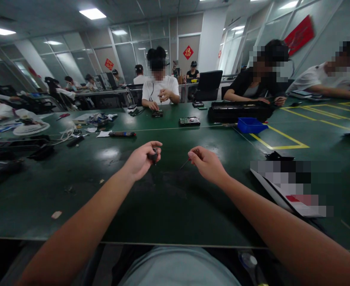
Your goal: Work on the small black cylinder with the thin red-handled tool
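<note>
Both bare forearms extend forward past the near edge of the green table (43,178) and converge slightly above it. The left hand (141,159) is curled shut, thumb uppermost, around a small dark part (153,155). The right hand (208,163), palm down, pinches a thin tool (184,164) between thumb and fingertips.

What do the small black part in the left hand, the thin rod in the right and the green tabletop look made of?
Small black round part in the left hand: likely plastic or rubber, matt; too small to be sure. Thin dark rod in the right hand: probably metal, slim and straight. Green tabletop: smooth semi-gloss mat or laminate, mirroring ceiling lights.
</note>
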